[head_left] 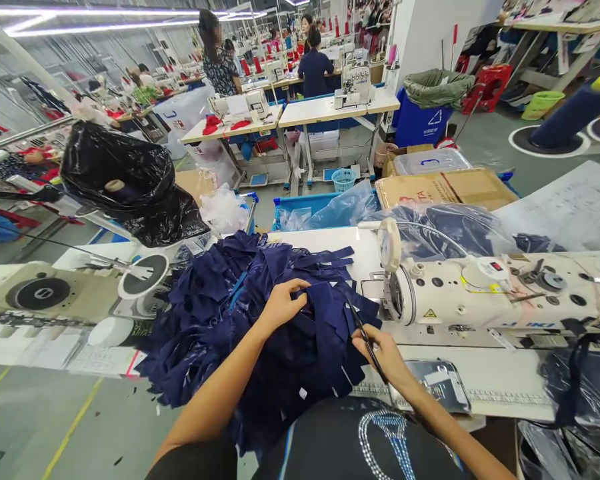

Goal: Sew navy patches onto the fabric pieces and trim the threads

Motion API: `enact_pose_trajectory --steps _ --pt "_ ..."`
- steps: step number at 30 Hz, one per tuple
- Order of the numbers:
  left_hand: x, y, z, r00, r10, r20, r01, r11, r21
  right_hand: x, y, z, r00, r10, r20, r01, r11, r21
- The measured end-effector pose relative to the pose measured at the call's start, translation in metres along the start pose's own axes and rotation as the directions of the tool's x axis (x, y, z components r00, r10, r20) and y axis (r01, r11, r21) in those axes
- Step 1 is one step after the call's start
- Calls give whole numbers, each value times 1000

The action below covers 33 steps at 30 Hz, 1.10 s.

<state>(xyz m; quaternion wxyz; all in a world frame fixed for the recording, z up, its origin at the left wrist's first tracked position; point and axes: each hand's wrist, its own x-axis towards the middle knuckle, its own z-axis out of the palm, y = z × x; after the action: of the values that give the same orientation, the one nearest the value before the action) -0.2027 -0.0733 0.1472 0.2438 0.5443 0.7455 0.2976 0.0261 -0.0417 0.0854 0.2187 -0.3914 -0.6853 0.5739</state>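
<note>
A large heap of navy blue fabric pieces lies in front of me and hangs over the table edge. My left hand is closed, thumb and fingers pinching the top edge of a navy fabric strip. My right hand grips a slim black tool, its thin end pointing up and left over the strips' right edge. Whether the tool is scissors or tweezers I cannot tell. Small white tags show on some pieces.
Right of the heap stands a white sewing machine, with a phone-like clear-cased object in front. Another machine is at left, below a black plastic bag. Cardboard lies behind; co-workers sit farther back.
</note>
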Motion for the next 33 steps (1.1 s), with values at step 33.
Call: enact_pose_trajectory --steps 33 --pt "7 -6 0 991 78 111 -58 983 -175 48 -22 55 955 165 -245 59 706 706"
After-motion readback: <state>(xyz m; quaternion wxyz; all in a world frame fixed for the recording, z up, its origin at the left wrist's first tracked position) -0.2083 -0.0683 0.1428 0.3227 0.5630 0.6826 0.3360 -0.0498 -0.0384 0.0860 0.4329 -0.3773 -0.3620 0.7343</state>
